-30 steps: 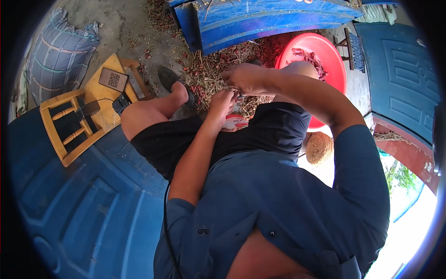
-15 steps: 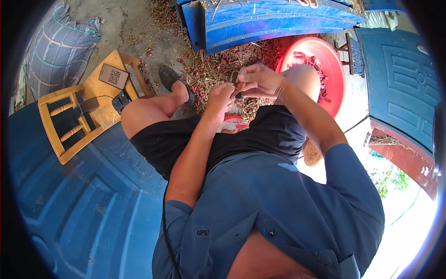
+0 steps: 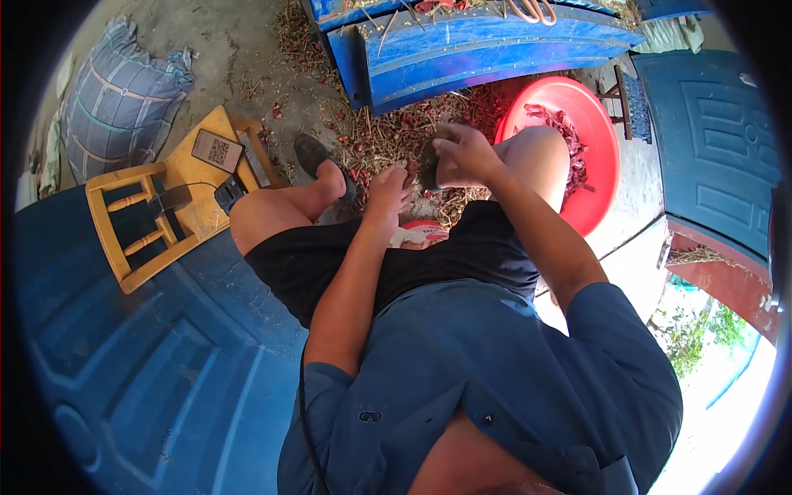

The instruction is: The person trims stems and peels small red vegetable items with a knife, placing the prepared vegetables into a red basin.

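My left hand (image 3: 389,193) is closed around a small dark-red shriveled piece (image 3: 412,171) that looks like a dried chili pepper. It sits at the fingertips, above my lap. My right hand (image 3: 469,157) is a short way off to the right, its fingers curled in toward the thumb; whatever they pinch, if anything, is too small to make out. Beside my right knee stands a red plastic tub (image 3: 606,177) with many dark-red dried pods (image 3: 571,153) in it. Below my hands, dry stalks and red bits (image 3: 375,136) litter the floor.
A blue metal-looking trough (image 3: 487,62) with stalks on it lies ahead. To the left are a yellow wooden chair (image 3: 186,169) bearing a card with a code (image 3: 218,152), and a stuffed checked sack (image 3: 124,99). A red-and-white container (image 3: 422,233) is between my thighs.
My hands have come apart: the right has drawn away from the left, which still holds the dark-red piece. The whole view has shifted slightly.
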Available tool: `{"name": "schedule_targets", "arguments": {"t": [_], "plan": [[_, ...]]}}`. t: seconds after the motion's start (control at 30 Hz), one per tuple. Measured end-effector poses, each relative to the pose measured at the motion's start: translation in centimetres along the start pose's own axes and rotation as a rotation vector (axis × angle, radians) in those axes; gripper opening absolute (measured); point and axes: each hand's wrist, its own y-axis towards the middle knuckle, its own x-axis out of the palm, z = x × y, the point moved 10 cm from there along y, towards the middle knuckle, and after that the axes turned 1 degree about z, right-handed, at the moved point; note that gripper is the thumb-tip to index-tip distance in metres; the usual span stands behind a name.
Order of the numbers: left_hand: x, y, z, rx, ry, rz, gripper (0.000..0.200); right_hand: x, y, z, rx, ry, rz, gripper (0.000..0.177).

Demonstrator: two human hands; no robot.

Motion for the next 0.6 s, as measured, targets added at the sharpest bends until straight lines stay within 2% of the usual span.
{"name": "schedule_targets", "arguments": {"t": [0.03,0.07,0.1,0.13,0.17,0.27,0.33,0.37,0.4,0.47,0.53,0.57,0.6], "plan": [[0.0,0.2,-0.9,-0.042,-0.017,-0.003,0.015,2.4,-2.3,0.1,0.451,0.355,-0.151,0.043],[0.0,0.2,-1.5,-0.039,-0.011,-0.015,0.017,3.7,-3.1,-2.6,0.413,0.404,-0.252,0.038],[0.4,0.1,-1.8,-0.028,-0.001,-0.037,0.018,4.9,-3.7,-3.4,0.335,0.275,-0.349,0.039],[0.7,-0.4,-1.9,-0.064,0.006,-0.030,0.020,5.5,-3.5,-2.7,0.215,0.170,-0.324,0.031],[0.4,-0.1,-2.6,-0.069,0.053,-0.073,0.020,3.9,-3.5,-5.6,0.014,0.068,-0.228,0.026],[1.4,-0.7,-1.3,-0.026,0.072,-0.093,0.016,0.8,-3.9,-6.4,0.065,0.093,-0.095,0.019],[1.8,-1.4,0.2,0.065,0.097,-0.140,0.015,-5.9,-3.6,-6.7,-0.048,0.157,0.193,0.017],[1.0,-1.3,0.0,0.074,0.075,-0.134,0.017,-10.5,-4.2,-6.1,0.045,0.253,0.352,0.019],[0.3,-1.1,-0.5,0.078,0.074,-0.136,0.017,-14.9,-5.0,-5.4,0.048,0.439,0.466,0.018],[-1.9,-0.7,-2.1,-0.015,0.068,0.016,0.017,-24.6,-9.1,-5.3,0.041,0.277,0.747,0.017],[-1.2,-0.7,-2.6,-0.030,0.091,-0.024,0.017,-31.8,-13.9,-2.6,0.077,-0.236,0.918,0.020],[-0.6,-0.5,-2.9,-0.047,0.115,-0.055,0.017,-33.0,-15.6,-3.5,0.177,-0.556,0.874,0.023],[-0.1,-0.3,-2.8,-0.041,0.108,-0.063,0.017,-34.1,-16.9,-0.5,0.139,-0.812,0.871,0.025]]}}
